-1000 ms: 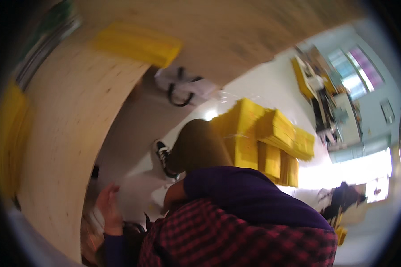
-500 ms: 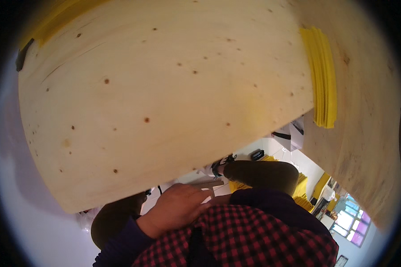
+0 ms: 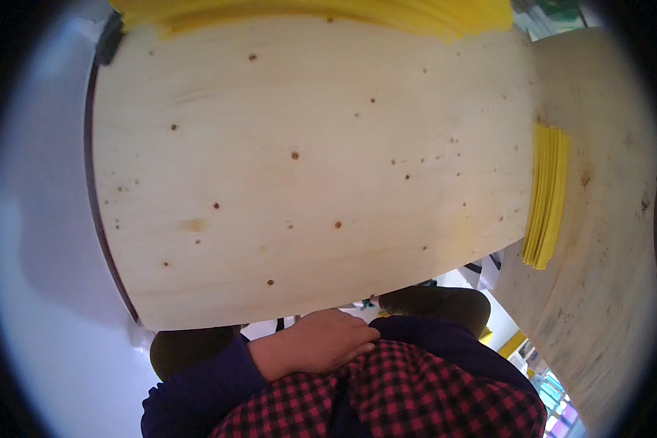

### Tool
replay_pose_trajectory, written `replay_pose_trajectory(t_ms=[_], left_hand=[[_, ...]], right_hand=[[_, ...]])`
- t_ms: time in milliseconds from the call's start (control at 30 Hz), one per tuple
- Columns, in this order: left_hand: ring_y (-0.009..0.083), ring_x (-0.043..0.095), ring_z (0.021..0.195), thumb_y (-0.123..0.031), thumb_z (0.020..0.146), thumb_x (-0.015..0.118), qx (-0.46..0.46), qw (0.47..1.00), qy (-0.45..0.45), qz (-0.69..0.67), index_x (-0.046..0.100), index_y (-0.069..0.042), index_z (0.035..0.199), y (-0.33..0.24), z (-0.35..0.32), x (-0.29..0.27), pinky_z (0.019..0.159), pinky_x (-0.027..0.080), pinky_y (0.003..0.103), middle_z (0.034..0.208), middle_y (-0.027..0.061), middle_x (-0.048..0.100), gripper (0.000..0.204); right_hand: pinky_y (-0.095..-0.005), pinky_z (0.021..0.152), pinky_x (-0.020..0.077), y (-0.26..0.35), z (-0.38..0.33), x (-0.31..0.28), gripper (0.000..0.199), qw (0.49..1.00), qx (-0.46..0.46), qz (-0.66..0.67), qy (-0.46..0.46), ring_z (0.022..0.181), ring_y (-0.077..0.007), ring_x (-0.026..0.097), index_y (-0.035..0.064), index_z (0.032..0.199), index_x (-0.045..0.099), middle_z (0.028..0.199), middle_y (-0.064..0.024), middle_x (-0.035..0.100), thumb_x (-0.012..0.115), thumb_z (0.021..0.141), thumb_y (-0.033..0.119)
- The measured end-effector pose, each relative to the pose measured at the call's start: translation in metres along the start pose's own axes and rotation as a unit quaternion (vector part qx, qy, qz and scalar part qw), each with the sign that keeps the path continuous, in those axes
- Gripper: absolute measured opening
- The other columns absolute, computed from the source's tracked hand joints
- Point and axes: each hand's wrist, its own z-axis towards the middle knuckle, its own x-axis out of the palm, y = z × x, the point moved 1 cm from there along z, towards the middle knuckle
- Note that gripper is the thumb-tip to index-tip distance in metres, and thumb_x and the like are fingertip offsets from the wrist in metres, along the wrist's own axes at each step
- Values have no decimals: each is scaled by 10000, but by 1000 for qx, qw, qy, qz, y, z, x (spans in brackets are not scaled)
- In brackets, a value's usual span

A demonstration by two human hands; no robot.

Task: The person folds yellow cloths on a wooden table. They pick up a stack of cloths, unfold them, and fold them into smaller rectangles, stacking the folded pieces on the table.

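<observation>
My left hand (image 3: 321,339) lies across my lap at the bottom middle, palm down, against a red and black checked garment (image 3: 423,379). Its fingers point right, towards my right sleeve (image 3: 431,332), and look loosely stretched; no object shows in them. My right hand is out of sight, hidden behind my left hand or the garment. Just beyond my left hand is the near edge of a pale wooden tabletop (image 3: 292,190), dotted with brown knots. Neither hand is on it.
Yellow folded cloth (image 3: 328,14) lies along the table's far edge. A yellow stack (image 3: 546,197) stands at the right, on a second wooden table (image 3: 598,219) beside a gap. A dark object (image 3: 109,40) sits at the far left corner. A white wall (image 3: 51,204) borders the left side.
My view has turned and lifted, so the far yellow cloth shows more fully and the tabletop sits straighter. My left hand stays on my lap, its fingers now lying further right.
</observation>
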Motion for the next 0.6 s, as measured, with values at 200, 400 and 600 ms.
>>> replay_pose_trajectory(t_ms=[200,400,600], left_hand=[[351,595,945,-326,987,403,41,999,-32,0,586,-58,1128,-11,-16,8,819,467,446,989,163,629,354],[356,600,956,-382,961,436,66,994,-18,85,621,-67,1098,-21,-31,41,831,468,444,991,168,642,390],[348,620,922,-335,947,492,86,973,-99,188,649,-57,1074,-21,-39,62,793,483,425,991,165,660,344]], right_hand=[[-416,884,463,3,28,3,361,998,-39,-45,-3,1005,-302,614,21,1063,659,1055,-143,661,613,877,328],[-412,892,460,11,57,21,358,989,-124,-84,-4,1009,-298,613,20,1062,658,1060,-142,660,609,883,326],[-413,894,454,46,16,5,369,979,-154,-108,-83,1000,-293,613,22,1055,659,1061,-146,662,593,896,349]])
